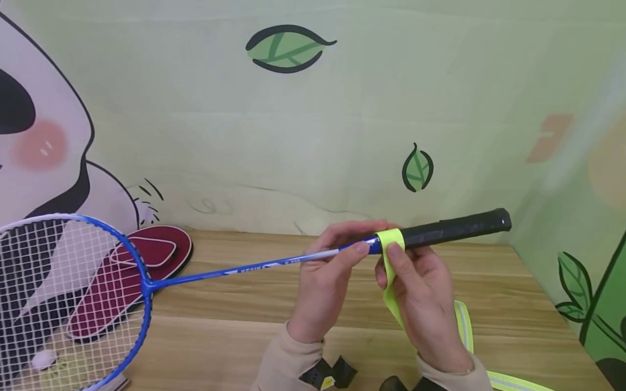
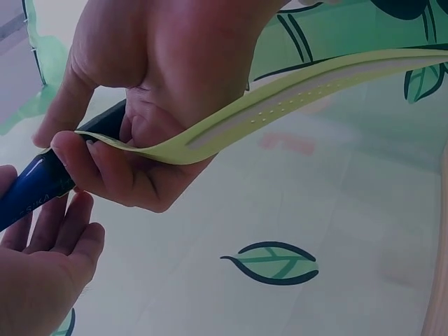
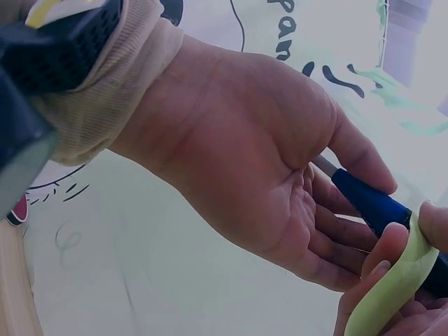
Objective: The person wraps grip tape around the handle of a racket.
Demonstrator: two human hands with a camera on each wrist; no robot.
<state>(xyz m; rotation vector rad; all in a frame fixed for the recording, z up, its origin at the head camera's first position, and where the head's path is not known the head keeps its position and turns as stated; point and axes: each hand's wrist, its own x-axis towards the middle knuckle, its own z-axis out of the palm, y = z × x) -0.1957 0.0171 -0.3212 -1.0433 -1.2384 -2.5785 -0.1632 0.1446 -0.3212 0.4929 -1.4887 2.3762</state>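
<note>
A blue and white badminton racket [image 1: 205, 278] is held nearly level, its strung head at the left and its black handle [image 1: 455, 228] pointing right. My left hand [image 1: 323, 293] grips it around the blue cone, thumb on top and fingers behind. One turn of neon yellow grip tape [image 1: 391, 237] circles the handle's upper end. With thumb and fingers, my right hand [image 1: 430, 304] pinches this tape against the handle. From there the tape's tail [image 2: 259, 105] runs past the right palm in the left wrist view. The right wrist view shows the tape [image 3: 392, 287] between the right fingers, beside the blue cone [image 3: 367, 199].
More yellow tape with a pale stripe [image 1: 464, 326] trails down by the right forearm. A maroon paddle-shaped item [image 1: 166, 244] lies at the left of the wooden table [image 1: 220, 342], partly behind the strings. A small white rounded thing [image 1: 44, 359] shows through them. A printed backdrop [image 1: 342, 136] stands behind.
</note>
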